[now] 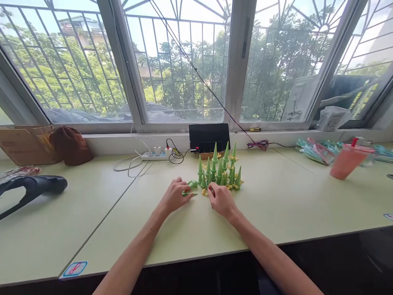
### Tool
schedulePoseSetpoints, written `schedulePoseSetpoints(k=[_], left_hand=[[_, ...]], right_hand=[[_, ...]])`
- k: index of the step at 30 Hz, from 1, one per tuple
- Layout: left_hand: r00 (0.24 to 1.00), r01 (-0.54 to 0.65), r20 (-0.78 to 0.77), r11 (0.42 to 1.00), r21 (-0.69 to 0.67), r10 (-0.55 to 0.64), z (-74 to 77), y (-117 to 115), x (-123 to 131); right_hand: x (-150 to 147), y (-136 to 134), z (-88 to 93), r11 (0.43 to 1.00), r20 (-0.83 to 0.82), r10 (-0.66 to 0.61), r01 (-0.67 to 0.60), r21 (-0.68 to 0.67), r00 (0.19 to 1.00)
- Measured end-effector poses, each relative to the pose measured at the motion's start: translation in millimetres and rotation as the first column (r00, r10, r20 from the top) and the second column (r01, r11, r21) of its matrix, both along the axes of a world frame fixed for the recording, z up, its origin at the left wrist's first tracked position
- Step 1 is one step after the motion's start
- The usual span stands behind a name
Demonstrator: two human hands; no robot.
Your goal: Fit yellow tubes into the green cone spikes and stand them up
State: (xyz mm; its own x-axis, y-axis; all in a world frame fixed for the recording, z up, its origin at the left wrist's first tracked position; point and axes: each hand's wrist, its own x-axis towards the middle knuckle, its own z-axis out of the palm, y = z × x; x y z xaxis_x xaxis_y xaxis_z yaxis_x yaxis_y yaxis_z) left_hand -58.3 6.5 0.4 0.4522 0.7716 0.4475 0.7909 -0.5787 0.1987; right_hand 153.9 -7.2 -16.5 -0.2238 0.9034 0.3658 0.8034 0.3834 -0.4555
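A cluster of green cone-topped towers with small yellow pieces (219,170) stands upright on the pale green table (190,233). My left hand (177,194) is left of the cluster, its fingers closed on a small green pointed piece (185,193). Just beyond those fingers another green piece (193,184) lies on the table. My right hand (220,198) is at the front of the cluster, thumb and fingers pinched together beside the yellow pieces. What it holds, if anything, is hidden by the fingers.
Behind the cluster stands a black tablet (209,136), with a power strip (156,154) and cables to its left. A pink cup (350,162) and plastic packets (316,150) are on the right. At far left are a brown bag (71,145), a cardboard box (27,145) and a black object (39,186).
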Motion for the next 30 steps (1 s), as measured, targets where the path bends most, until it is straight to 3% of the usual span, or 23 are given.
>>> schedulePoseSetpoints(k=[10,16,20,26,30], left_hand=[[1.0,0.018,0.024,0.996,-0.084,-0.016,-9.4,3,1],[0.977,-0.036,0.208,0.999,-0.011,0.038,-4.6,1,4],[0.937,-0.106,0.326,0.991,-0.079,0.126,-1.2,-4,9],[0.89,-0.03,0.445,0.985,-0.168,0.103,-4.1,-7,19],[0.901,-0.005,0.427,0.984,-0.176,0.081,-8.5,-5,22]], right_hand=[[1,1,-2.8,0.995,0.08,-0.023,0.031,-0.091,0.997],[1,0,-2.8,0.994,0.103,-0.028,0.039,-0.099,0.994],[1,-1,-2.8,0.991,0.133,-0.025,0.042,-0.129,0.991],[1,-2,-2.3,0.989,0.158,-0.002,0.026,-0.147,0.987],[1,-1,-3.8,0.99,0.166,0.014,0.009,-0.138,0.986]])
